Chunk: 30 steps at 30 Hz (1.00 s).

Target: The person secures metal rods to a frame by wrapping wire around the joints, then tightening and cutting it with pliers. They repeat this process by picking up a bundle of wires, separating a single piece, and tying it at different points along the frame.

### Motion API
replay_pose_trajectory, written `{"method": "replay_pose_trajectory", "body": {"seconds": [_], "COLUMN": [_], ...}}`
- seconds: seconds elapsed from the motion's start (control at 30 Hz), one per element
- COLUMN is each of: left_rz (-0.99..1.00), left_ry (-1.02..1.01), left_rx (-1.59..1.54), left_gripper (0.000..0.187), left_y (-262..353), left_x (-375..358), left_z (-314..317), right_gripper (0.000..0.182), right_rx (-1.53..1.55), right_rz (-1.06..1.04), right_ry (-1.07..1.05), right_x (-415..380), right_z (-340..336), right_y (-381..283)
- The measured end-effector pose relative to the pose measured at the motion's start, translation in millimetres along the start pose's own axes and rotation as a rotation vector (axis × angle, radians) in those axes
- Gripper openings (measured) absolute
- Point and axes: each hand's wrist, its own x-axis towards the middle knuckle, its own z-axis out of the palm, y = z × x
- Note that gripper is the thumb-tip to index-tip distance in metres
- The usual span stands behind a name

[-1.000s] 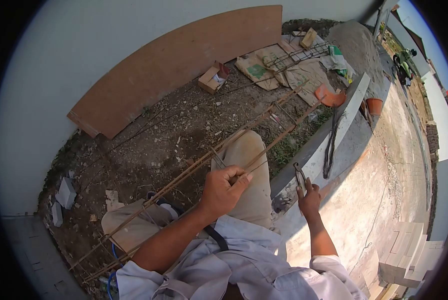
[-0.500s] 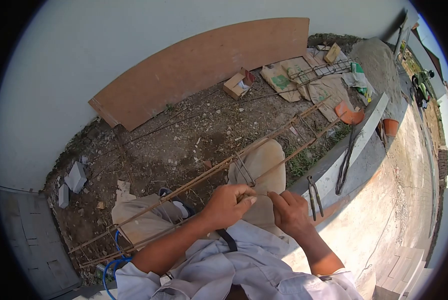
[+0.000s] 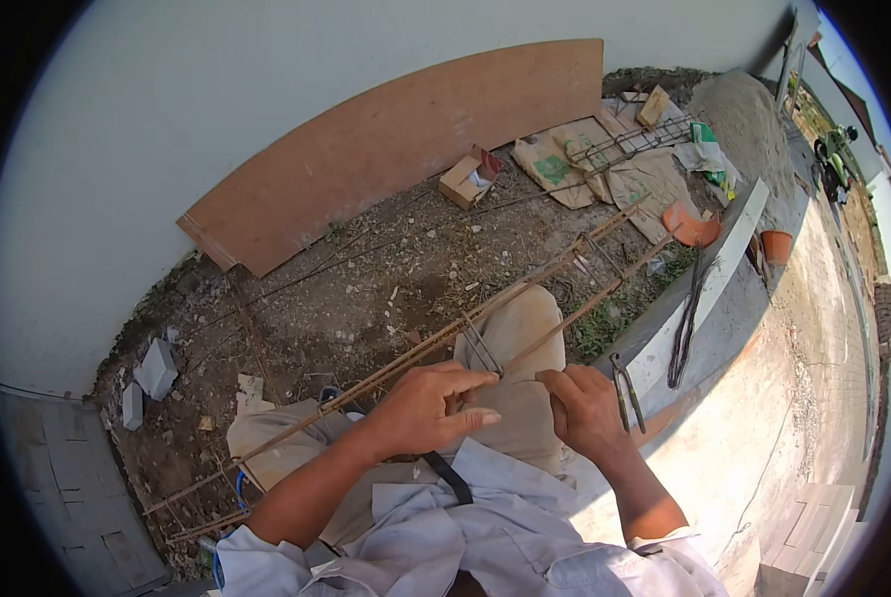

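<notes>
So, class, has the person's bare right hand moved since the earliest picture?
Yes: the right hand moved left, away from the long, dark wire bundle.

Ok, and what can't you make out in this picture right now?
All in the head view:
Right hand: its curled fingers hide their grip; any thin wire there is too small to tell.
Rebar frame: part runs hidden behind the left hand.
Cardboard box: its walls partly hide the contents.
Motorcycle: too small for detail.
Shirt: cut off by the bottom edge.
</notes>
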Motion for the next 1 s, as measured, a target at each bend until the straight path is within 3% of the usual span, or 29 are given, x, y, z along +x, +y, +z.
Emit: {"method": "replay_pose_trajectory", "body": {"seconds": [0.1,0.2,0.3,0.5,0.6,0.7,0.8,0.9,1.0], "left_rz": [0.258,-0.011,-0.318,-0.339,-0.24,-0.179,-0.254,-0.131,-0.25], "left_ry": [0.597,0.56,0.248,0.232,0.239,0.273,0.293,0.374,0.219], "left_rx": [0.439,0.38,-0.056,-0.095,0.024,0.114,0.134,0.124,0.0], "left_gripper": [0.042,0.029,0.023,0.016,0.014,0.015,0.015,0.016,0.018], "left_y": [-30,-68,-71,-25,-9,-8,-10,-20,-10], "left_x": [15,28,29,12,-2,-13,-23,-28,-28], "left_z": [-15,-17,-23,-31,-30,-30,-28,-17,-11], "right_gripper": [0.022,0.018,0.015,0.018,0.019,0.019,0.019,0.019,0.019], "right_rx": [0.174,0.161,0.156,0.166,0.222,0.262,0.28,0.273,0.288], "right_rz": [0.212,0.23,0.212,0.178,0.155,0.127,0.13,0.115,0.145], "right_ry": [0.169,0.309,0.335,0.302,0.289,0.267,0.195,0.194,0.271], "right_x": [4,17,24,27,33,38,30,23,12], "right_z": [10,32,45,47,51,59,72,76,72], "right_y": [6,16,23,22,22,23,22,24,17]}}
